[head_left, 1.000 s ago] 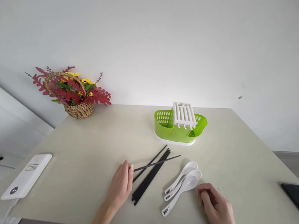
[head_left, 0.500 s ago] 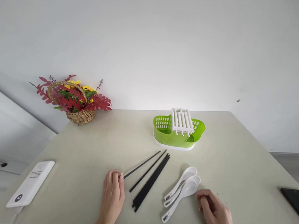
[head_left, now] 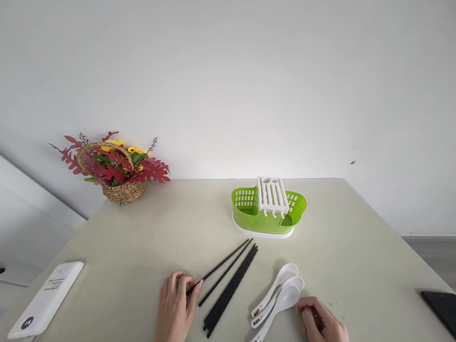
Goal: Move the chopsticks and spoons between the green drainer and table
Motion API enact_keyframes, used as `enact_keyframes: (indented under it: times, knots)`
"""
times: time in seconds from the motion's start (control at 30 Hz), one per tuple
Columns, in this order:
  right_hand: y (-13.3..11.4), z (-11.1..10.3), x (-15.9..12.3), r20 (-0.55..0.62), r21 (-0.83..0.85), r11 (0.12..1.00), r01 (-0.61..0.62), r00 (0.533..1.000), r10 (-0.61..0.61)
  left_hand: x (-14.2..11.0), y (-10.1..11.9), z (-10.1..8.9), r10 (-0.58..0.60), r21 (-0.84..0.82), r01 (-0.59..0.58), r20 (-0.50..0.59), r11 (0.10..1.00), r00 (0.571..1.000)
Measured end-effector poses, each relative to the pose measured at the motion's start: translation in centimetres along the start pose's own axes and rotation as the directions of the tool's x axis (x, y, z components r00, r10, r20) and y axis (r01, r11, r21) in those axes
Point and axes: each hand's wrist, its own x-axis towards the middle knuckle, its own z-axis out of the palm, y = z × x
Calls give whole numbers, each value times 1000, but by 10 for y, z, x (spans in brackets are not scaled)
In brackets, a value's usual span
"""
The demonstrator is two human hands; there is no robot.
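My left hand pinches the near end of a black chopstick between thumb and fingers; the stick's length lies low along the table, pointing up and right. Just right of it lies another single chopstick, and beyond that a close bunch of several black chopsticks. Three white spoons overlap on the table, bowls pointing away from me. Beside the spoon bowls rests my right hand, fingers curled in, with nothing visible in it.
A green basket with a white slotted rack on top stands toward the wall. At the back left is a wicker basket of flowers. A white power bank lies at the left, a black phone at the right edge.
The pinched chopstick has turned slightly closer to the single one beside it, and my left thumb has shifted along it. The view has tilted up a little. My right hand stays by the spoons.
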Motion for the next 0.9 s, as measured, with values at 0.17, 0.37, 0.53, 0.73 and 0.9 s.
enact_keyframes:
  times: [0.17, 0.37, 0.53, 0.73, 0.9]
  knots:
    - [3, -1, 1, 44, 24, 1000, 12, 999, -13, -15, -5, -4, -33, 5, 33, 23, 999, 999]
    - [-3, 2, -4, -27, 36, 999, -22, 999, 23, -40, -13, -10, -35, 105, 35, -6, 994, 999]
    - [-1, 4, -4, -22, 52, 998, -41, 999, 42, -45, -14, -13, -14, 136, 9, 29, 991, 999]
    - [-2, 5, -3, -80, 21, 1000, 3, 997, -1, -43, -13, -13, 7, 149, -13, 41, 989, 999]
    - [13, 4, 2, -104, -55, 997, 59, 993, -64, -40, -21, -19, 90, 138, -103, 103, 985, 991]
